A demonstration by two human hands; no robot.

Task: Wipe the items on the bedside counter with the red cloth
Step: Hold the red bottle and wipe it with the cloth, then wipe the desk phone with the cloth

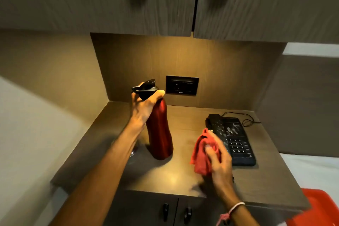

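Note:
A tall red bottle [161, 134] with a black cap stands on the brown bedside counter [176, 176], slightly tilted. My left hand [145, 104] grips it around the neck and cap. My right hand [218, 161] holds the crumpled red cloth [201, 152] just above the counter, right of the bottle and against the left edge of a black desk telephone [233, 139]. Cloth and bottle are apart. A glass object is mostly hidden behind my left forearm.
A black wall socket [182, 85] sits on the back panel behind the bottle. The phone's cord [245, 119] trails toward the back right. Overhead cabinets hang close above. Cupboard doors with black handles [166, 209] are below, a red plastic object [319, 207] at bottom right.

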